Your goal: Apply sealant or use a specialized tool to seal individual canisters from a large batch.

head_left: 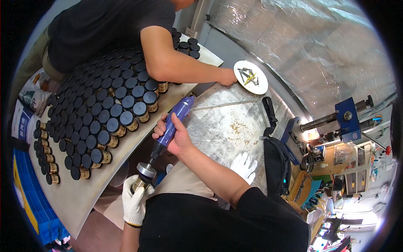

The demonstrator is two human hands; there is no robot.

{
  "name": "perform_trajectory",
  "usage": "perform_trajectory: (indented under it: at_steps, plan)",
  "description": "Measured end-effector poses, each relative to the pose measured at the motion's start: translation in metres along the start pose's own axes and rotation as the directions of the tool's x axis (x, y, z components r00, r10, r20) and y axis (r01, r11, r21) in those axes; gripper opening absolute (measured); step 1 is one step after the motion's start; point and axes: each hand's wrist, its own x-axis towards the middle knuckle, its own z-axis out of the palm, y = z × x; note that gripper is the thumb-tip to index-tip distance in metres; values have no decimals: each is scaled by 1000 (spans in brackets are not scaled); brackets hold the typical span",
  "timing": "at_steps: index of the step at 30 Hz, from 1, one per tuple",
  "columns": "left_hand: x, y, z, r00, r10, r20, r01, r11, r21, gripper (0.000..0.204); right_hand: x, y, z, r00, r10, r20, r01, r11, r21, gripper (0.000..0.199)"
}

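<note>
My bare right hand (178,136) is wrapped round a purple powered driver (180,110), which slants down to the left. A round silver metal head (147,170) is fitted at the driver's lower end. That head sits over the top of a small jar (140,184), most of which my fingers and the head hide. My left hand (135,203), in a white knitted glove, is closed round the jar, close to my lap. Several jars with black lids (113,124) and gold labels stand in rows on the pale table (98,191) at the left.
Another person's arm (184,70) reaches across to a white plate (257,89) holding small metal pieces. A white glove (244,167) and a black bag (275,161) lie on the dusty worktop (210,126). A blue press (347,119) stands right; blue crates (35,201) stand left.
</note>
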Motion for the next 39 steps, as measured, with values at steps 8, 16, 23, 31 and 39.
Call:
perform_trajectory:
  at_steps: [8,16,23,31,39]
  plan:
    - [19,-11,2,997,-72,-34,66,988,-136,39,-3,2,-1,998,-54,12,55,993,-105,26]
    - [16,-12,4,999,-50,13,50,999,-16,43,-2,2,-4,999,8,38,-4,995,-99,25]
    - [13,-10,6,999,-36,32,36,999,-20,46,-3,3,-4,999,24,46,-19,995,-94,26]
    - [6,-9,0,998,-52,31,54,995,-80,56,-5,0,-5,998,31,57,-25,995,-101,29]
    - [0,-10,-10,999,-52,-11,52,998,-21,54,-3,2,-5,999,34,41,-31,995,-92,30]
